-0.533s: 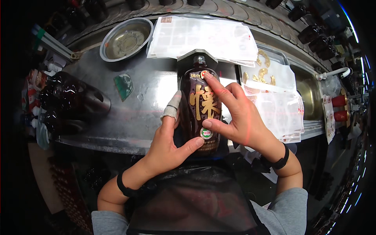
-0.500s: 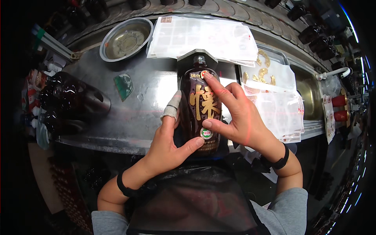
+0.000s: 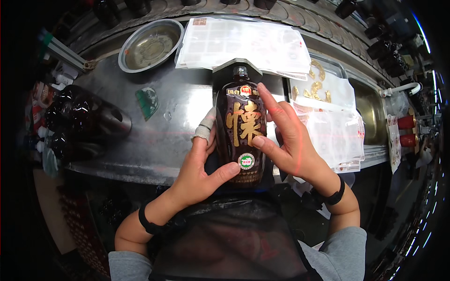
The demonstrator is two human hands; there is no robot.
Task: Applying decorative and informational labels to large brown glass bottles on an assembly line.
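Observation:
A dark brown glass bottle (image 3: 229, 124) lies on its back, neck pointing away from me, against a dark angular holder (image 3: 255, 69). Its front carries a large gold character (image 3: 243, 122), a small red emblem (image 3: 245, 90) near the shoulder and a round green-and-white label (image 3: 246, 161) low down. My left hand (image 3: 199, 164) clasps the left side, with pale covers on its fingers and the thumb over the lower front. My right hand (image 3: 293, 133) curves round the right side. Its thumb rests at the gold character's lower right, and its index finger lies along the bottle's right edge.
A metal basin (image 3: 125, 60) stands far left, beside stacked white decal sheets (image 3: 239, 44). A green piece (image 3: 148, 103) lies on the steel table (image 3: 173, 154). At left are dark bottles (image 3: 79, 112); at right, gold decals (image 3: 321, 91), more sheets (image 3: 330, 136) and a sink (image 3: 370, 110).
My right index finger has moved off the red emblem to the bottle's right edge, and the right thumb has shifted up and right. Bottles on the far conveyor have moved right.

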